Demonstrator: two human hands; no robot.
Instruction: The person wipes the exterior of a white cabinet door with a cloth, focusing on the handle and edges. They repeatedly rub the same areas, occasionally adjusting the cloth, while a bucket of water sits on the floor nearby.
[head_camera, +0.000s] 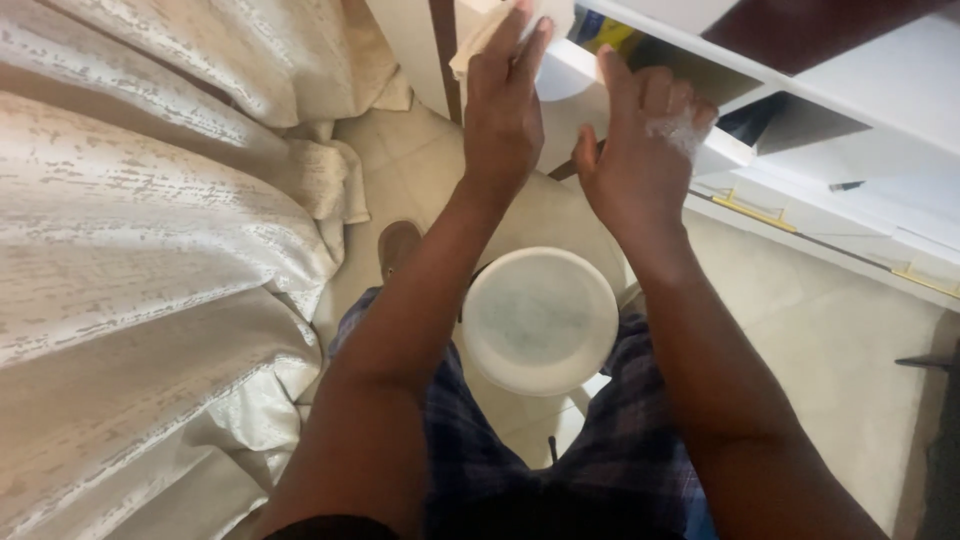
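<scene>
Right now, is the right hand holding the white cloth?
No, the left hand presses the white cloth at the shelf; the right hand holds nothing visible.

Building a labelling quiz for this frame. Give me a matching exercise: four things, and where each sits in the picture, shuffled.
Things:
1. cloth
2. bucket
3. curtain
4. shelf

Places:
A. on the floor between the person's knees
B. filling the left side of the view
C. top middle, under the left hand's fingers
D. upper right, just beyond the right hand

Pairs: 1-C, 2-A, 3-B, 4-D
</scene>
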